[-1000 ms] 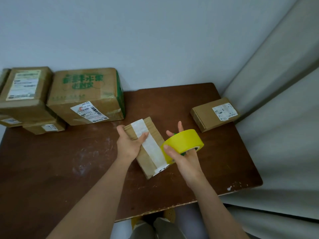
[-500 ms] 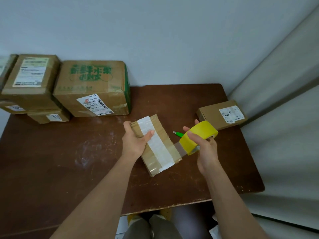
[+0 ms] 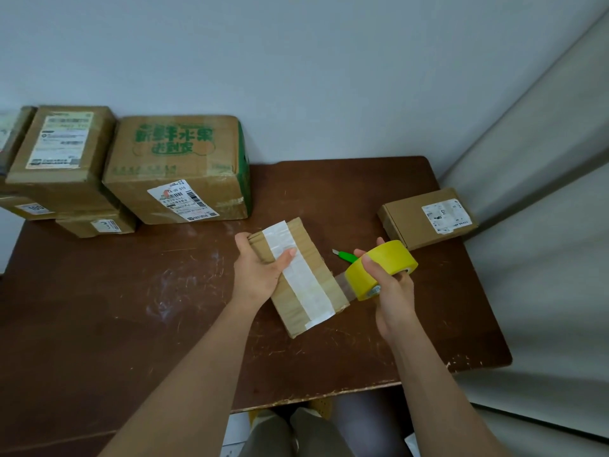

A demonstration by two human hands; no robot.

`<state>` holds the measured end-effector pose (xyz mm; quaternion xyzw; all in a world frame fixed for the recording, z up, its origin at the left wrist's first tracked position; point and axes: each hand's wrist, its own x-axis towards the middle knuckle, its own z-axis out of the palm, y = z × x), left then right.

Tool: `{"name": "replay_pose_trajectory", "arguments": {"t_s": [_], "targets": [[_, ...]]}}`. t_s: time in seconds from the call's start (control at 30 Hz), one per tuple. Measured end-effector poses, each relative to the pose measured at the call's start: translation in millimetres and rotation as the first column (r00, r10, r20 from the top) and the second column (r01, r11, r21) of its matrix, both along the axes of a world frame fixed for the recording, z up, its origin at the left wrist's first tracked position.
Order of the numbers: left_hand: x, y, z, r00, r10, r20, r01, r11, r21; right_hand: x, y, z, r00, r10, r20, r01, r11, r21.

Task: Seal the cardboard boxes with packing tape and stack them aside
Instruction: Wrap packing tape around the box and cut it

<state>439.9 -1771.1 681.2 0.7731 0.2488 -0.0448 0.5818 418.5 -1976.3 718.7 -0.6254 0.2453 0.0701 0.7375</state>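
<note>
Tape roll is showing bright yellow. Small box is reading plain brown with a white strip running lengthwise. Big box is carrying green print, white barcode label. Table is looking dark brown, scuffed whitish. Green item, possibly a cutter.

leftmost box cut by frame edge; green cutter partly behind tape roll; label print unreadable.

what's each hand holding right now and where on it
The left hand grips the small cardboard box along its left edge, thumb on the white label. The right hand holds the yellow tape roll around its rim.
</note>
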Motion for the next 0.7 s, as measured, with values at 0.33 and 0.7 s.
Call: {"name": "replay_pose_trajectory", "arguments": {"t_s": [0.33,0.7], "targets": [[-0.1,-0.7,1.5,1.0,-0.002,0.0,0.002,1.0,0.002,1.2,-1.7,-0.4,0.999,0.013,0.036,-0.012,1.0,-0.016],[0.3,-2.8,-5.3,1.0,0.002,0.007,-0.002,1.0,0.007,-10.1,5.0,-34.3,0.986,0.141,0.093,-0.131,0.986,-0.098]]}}
